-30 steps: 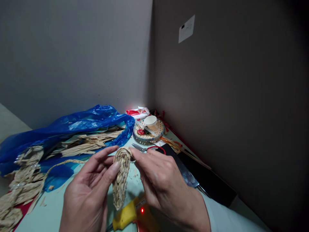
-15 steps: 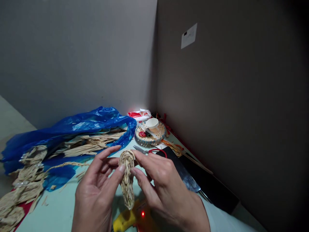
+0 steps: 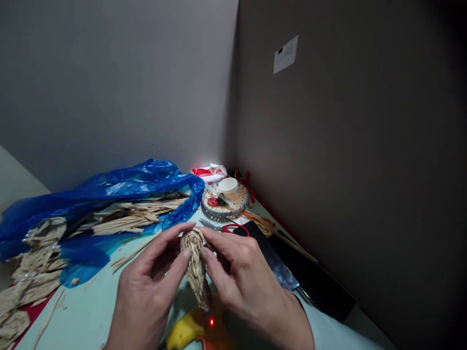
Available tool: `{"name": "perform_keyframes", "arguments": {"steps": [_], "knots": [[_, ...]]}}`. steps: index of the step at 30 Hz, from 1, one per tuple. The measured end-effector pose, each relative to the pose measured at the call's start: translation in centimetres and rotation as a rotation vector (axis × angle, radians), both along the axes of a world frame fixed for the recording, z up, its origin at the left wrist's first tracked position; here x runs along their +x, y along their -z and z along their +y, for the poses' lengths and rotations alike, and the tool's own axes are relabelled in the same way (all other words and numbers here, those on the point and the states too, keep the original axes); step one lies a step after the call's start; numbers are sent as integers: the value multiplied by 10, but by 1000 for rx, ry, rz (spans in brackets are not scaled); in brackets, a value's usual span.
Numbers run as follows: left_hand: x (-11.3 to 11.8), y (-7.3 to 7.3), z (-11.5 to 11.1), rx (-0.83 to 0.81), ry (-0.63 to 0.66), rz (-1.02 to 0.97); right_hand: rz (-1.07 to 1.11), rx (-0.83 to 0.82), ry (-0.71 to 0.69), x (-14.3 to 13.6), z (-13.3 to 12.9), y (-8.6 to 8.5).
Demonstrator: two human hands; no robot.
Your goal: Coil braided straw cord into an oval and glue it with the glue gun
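Observation:
Between my two hands is a coiled piece of braided dry straw-like fibre (image 3: 196, 274), rounded at the top and narrowing toward its lower end. My left hand (image 3: 151, 287) grips its left side, thumb on the front and forefinger at the top edge. On the right side, the thumb and forefinger of my right hand (image 3: 241, 272) press on it. Below the braided piece lies a yellow tool with a glowing red light (image 3: 184, 330), partly hidden by my hands; it looks like a glue gun.
A blue plastic bag (image 3: 146, 177) with dry fibre strips (image 3: 127, 218) lies at the back left. Finished-looking braided pieces (image 3: 40, 257) are at far left. Beyond my hands are red-handled scissors (image 3: 235, 227), a woven tray (image 3: 224, 214) with a white cup (image 3: 228, 185), and a broad blade (image 3: 280, 270).
My left forefinger has come in over the top edge of the braided piece, and both hands are closer around it. The lower end of the piece has swung slightly right.

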State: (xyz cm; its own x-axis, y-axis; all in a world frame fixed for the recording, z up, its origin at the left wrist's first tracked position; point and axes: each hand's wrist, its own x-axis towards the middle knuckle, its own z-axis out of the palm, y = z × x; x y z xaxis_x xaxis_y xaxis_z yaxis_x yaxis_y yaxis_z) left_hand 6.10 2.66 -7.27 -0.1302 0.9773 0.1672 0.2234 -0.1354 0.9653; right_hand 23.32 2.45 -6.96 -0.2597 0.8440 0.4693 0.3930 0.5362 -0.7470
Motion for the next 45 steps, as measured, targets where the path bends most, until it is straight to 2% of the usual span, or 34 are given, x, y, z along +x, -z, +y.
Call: {"name": "perform_keyframes", "arguments": {"steps": [4, 10, 13, 18, 23, 31, 38, 45], "knots": [[1, -3, 2, -22, -18, 34, -8, -12, 13, 0, -2, -3], [9, -14, 3, -26, -129, 57, -73, 27, -22, 2, -1, -8], [4, -14, 4, -48, -80, 34, -147, 105, -35, 8, 4, -7], [-10, -5, 7, -115, 48, -62, -322, 287, 23, 19, 14, -6], [-13, -2, 7, -204, 124, -175, -452, 445, 37, 28, 16, -10], [-16, -1, 4, -243, 113, -124, -522, 546, 17, 34, 17, -19], [-19, 3, 1, -213, 103, -96, -544, 612, 14, 35, 17, -19], [-10, -3, 0, -204, 66, -111, -596, 642, 28, 32, 14, -21]]}}
